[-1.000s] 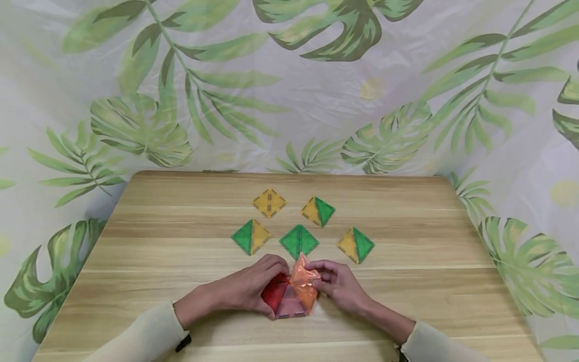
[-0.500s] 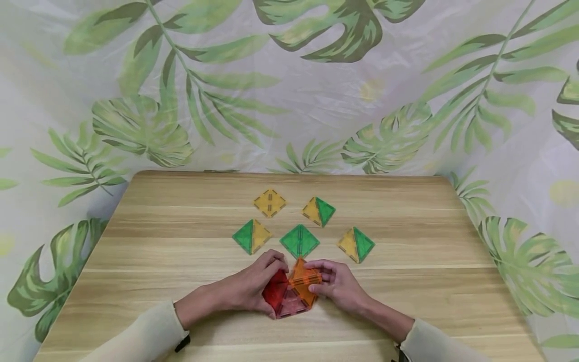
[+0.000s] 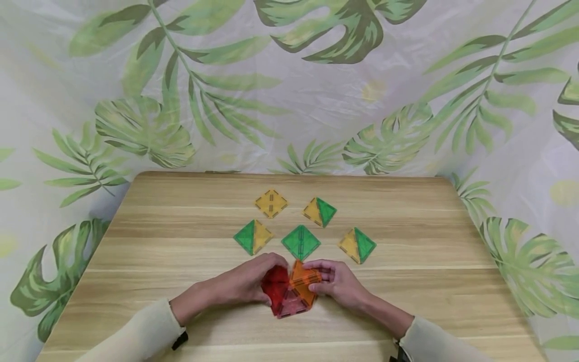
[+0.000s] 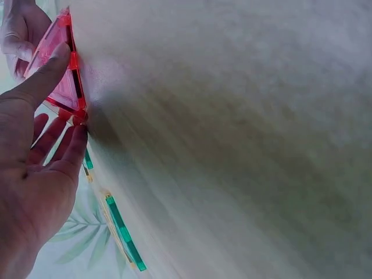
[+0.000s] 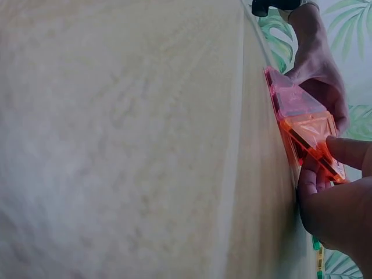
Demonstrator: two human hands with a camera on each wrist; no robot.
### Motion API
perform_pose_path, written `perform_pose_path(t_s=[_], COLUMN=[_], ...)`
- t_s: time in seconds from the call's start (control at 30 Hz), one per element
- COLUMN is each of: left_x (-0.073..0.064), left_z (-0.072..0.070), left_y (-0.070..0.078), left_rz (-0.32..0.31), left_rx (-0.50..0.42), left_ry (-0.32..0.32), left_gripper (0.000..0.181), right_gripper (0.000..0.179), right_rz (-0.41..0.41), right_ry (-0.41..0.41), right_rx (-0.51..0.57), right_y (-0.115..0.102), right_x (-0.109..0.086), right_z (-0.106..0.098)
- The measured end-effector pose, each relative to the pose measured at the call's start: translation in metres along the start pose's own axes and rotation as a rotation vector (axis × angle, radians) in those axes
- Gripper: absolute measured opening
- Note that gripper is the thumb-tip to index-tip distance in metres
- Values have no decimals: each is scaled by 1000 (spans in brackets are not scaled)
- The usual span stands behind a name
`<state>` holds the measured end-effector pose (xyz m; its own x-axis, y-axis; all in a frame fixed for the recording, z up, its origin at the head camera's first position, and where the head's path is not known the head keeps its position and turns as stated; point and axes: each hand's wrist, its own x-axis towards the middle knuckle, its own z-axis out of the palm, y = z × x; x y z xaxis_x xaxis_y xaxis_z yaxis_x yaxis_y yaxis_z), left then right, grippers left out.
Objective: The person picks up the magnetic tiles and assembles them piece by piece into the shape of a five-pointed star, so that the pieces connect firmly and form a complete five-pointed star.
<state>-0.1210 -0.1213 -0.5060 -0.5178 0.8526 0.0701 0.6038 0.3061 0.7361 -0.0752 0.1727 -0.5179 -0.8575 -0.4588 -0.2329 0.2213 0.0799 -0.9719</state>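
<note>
Thumb and fingers of the right hand [image 3: 341, 286] pinched the orange tiles [image 3: 300, 273] at three o'clock; the left hand [image 3: 249, 281] gripped the red piece [image 3: 275, 289] at nine, a pink tile [image 3: 293, 305] at six. They seemed to be joining edges above the table [image 3: 407, 211]; next called for steadily closing the gap near twelve. Fingers hid the outer edges; I couldn't tell the orange tiles' tilt.

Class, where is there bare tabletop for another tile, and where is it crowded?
The tabletop is bare left of the leftmost diamond and right of the rightmost diamond. Crowded: the middle, where the left hand holds red tiles, the right hand orange tiles.
</note>
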Motion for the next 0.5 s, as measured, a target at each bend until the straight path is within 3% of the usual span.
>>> perform_pose_path(t_s=[0.13,0.33,0.43,0.5], left_x=[1,2,3,4], left_z=[-2,-4,-5,-6], left_y=[1,1,0,-1], left_rz=[-14,-20,-7,-1], left_rx=[-47,-17,2,12], left_ry=[-46,-65,-66,-70], left_gripper=[74,73,73,72], right_gripper=[49,46,45,45], right_rz=[1,-63,-134,-206], right_ry=[-27,-57,-61,-36], right_rx=[-36,-130,-216,-350], right_y=[1,3,3,2], right_x=[1,4,4,3], right_z=[-1,-3,-3,-3])
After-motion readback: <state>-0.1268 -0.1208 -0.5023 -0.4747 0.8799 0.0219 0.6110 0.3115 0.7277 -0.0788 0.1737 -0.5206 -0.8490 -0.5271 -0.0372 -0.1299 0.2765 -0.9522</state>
